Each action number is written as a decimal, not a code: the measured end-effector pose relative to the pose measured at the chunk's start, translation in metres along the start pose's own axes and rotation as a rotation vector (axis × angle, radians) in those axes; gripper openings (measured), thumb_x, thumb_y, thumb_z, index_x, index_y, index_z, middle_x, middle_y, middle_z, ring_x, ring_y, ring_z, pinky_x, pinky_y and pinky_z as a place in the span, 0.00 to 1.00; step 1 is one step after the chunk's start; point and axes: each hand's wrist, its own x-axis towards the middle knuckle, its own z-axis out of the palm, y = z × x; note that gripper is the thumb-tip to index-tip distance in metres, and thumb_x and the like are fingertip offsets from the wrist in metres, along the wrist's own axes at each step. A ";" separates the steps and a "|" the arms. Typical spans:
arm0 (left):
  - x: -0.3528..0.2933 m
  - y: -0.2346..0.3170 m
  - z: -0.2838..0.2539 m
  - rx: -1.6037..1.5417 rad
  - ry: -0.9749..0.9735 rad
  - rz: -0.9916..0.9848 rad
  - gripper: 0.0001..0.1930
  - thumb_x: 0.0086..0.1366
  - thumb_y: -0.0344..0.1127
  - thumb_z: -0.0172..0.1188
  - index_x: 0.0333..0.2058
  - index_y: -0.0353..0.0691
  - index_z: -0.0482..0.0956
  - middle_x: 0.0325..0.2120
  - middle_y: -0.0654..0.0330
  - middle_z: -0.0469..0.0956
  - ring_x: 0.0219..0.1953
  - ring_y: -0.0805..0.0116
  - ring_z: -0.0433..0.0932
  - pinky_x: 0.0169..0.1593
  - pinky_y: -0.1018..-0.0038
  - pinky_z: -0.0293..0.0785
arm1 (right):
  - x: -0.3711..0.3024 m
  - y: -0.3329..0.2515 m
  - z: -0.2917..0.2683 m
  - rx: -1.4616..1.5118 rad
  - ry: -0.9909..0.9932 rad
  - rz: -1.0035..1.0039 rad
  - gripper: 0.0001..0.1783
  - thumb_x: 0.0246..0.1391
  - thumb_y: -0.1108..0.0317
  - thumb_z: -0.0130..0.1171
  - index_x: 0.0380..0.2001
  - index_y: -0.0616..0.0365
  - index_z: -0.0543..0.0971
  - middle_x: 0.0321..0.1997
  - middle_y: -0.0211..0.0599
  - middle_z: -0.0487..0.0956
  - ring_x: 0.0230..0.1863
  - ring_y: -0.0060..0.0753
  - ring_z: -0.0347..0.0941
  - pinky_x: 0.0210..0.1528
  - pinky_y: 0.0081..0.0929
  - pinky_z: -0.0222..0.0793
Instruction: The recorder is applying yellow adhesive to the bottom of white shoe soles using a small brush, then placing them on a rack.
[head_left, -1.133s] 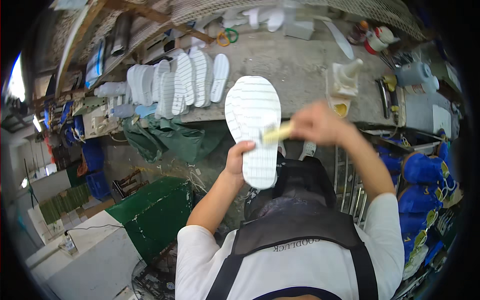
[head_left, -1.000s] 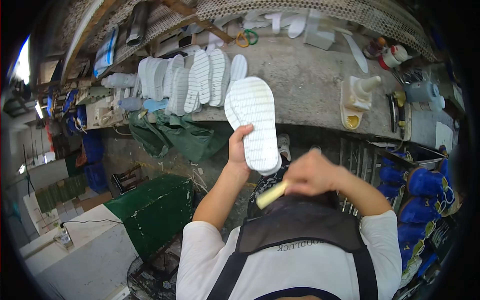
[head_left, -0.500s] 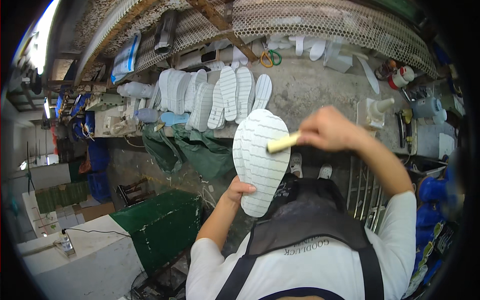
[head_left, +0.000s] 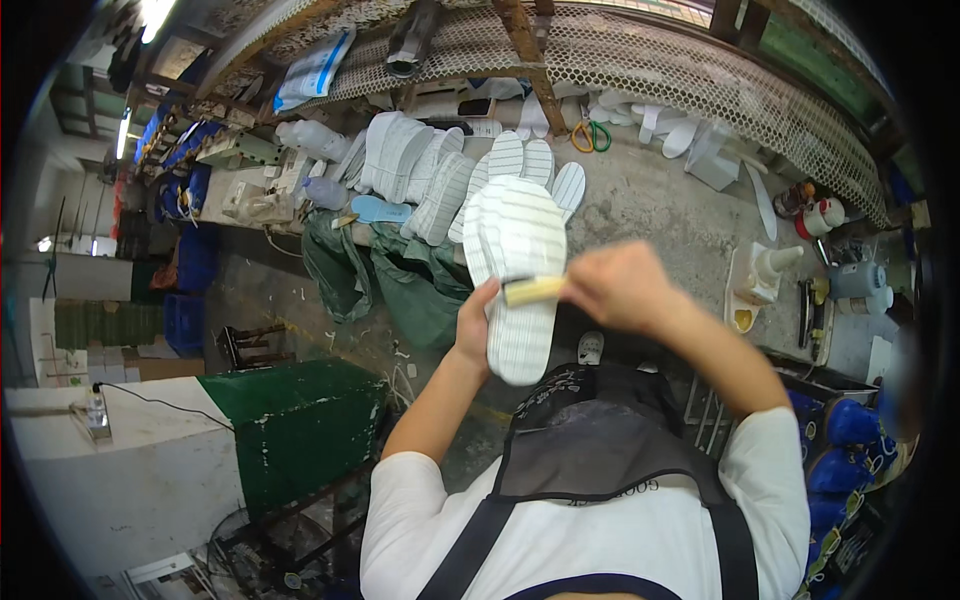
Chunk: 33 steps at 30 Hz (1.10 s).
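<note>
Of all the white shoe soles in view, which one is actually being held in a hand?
The white ribbed sole raised above the lap, gripped by the left hand while the right hand lays a brush on it. The other soles lie on the bench.

The left hand (head_left: 475, 325) is raised with its fingers curled around the white sole's (head_left: 520, 270) lower edge; the right hand (head_left: 620, 288) is fisted just beside it, forearm angled across.

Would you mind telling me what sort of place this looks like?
Probably a shoe-making workshop: white soles lie in rows on a concrete bench, and the left hand holds a sole while the right hand brushes it.
</note>
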 end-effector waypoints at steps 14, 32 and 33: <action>0.114 -0.097 0.129 0.237 0.153 0.594 0.19 0.61 0.34 0.53 0.48 0.30 0.67 0.42 0.56 0.72 0.44 0.68 0.73 0.48 0.71 0.70 | -0.099 0.029 -0.028 0.462 0.503 0.679 0.35 0.28 0.49 0.73 0.39 0.61 0.77 0.23 0.39 0.76 0.24 0.31 0.70 0.29 0.27 0.67; 0.224 -0.195 0.238 0.532 -0.382 -0.231 0.30 0.52 0.39 0.58 0.53 0.32 0.64 0.42 0.51 0.75 0.42 0.59 0.76 0.45 0.65 0.76 | -0.300 0.292 -0.361 -0.814 0.993 1.429 0.38 0.39 0.31 0.56 0.36 0.59 0.78 0.34 0.48 0.79 0.38 0.46 0.77 0.40 0.36 0.70; 0.226 -0.191 0.215 0.502 -0.296 -0.302 0.31 0.51 0.40 0.58 0.53 0.33 0.64 0.42 0.51 0.74 0.42 0.59 0.76 0.45 0.65 0.76 | -0.292 0.286 -0.357 -0.723 0.991 1.496 0.40 0.40 0.31 0.55 0.41 0.58 0.77 0.37 0.49 0.79 0.41 0.44 0.76 0.44 0.33 0.70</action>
